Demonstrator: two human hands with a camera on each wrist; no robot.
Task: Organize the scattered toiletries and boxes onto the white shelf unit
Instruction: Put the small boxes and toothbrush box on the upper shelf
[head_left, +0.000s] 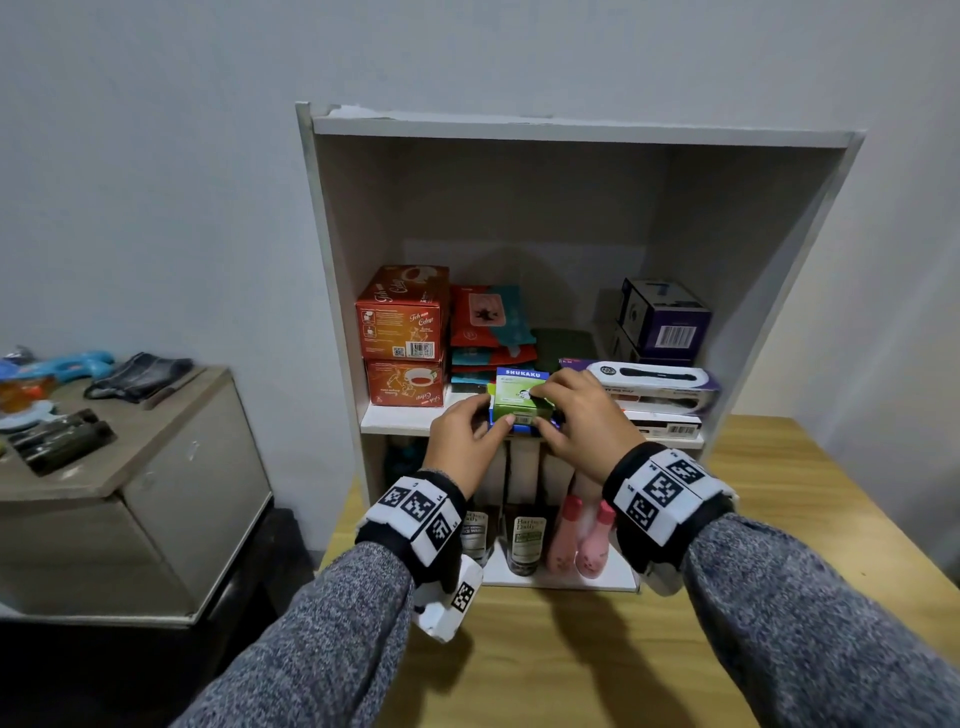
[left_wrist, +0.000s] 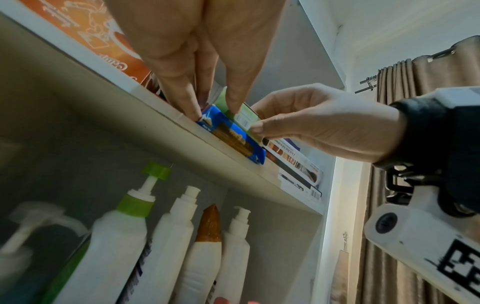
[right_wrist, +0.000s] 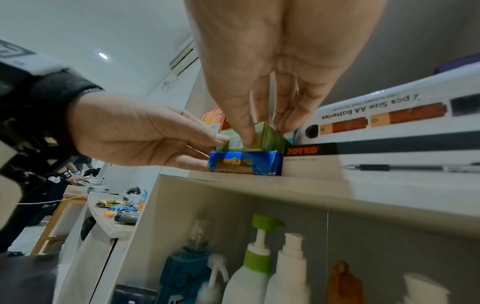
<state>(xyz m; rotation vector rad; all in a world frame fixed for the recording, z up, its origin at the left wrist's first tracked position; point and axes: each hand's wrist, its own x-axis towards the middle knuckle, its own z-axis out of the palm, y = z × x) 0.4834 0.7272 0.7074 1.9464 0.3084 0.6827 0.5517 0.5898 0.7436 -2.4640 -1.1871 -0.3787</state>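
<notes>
We are standing at the white shelf unit (head_left: 332, 270), working on its middle board, front centre.

Left: two orange boxes (head_left: 402, 317) are sitting stacked against the left wall, with red and teal sachets (head_left: 488, 322) leaning just beside them.

Our left hand (head_left: 462, 431) is pinching the left end of the green box (head_left: 519, 402), thumb on the near face; in the left wrist view one fingertip (left_wrist: 193, 113) is also touching the corner of the blue box (left_wrist: 231, 135) beneath.

Centre: the green box is resting on top of the blue box, which is lying flat at the board's front lip.

Our right hand (head_left: 576, 415) is gripping the green box's right end, thumb in front, fingers over the top and far side.

Right: a white pen box (right_wrist: 389, 164) is lying just beside the blue box, with a battery pack (right_wrist: 389, 115) stacked above it and purple boxes (head_left: 665, 317) behind.

Handling, as we are judging it: small cardboard cartons, light, stiff but crushable, with smooth printed faces that may slide on one another. We are taking them by opposite ends, near the corners, with gentle pressure. The blue box's end looks torn, so we are avoiding it.

Below: pump bottles (left_wrist: 122, 236) are standing upright.
</notes>
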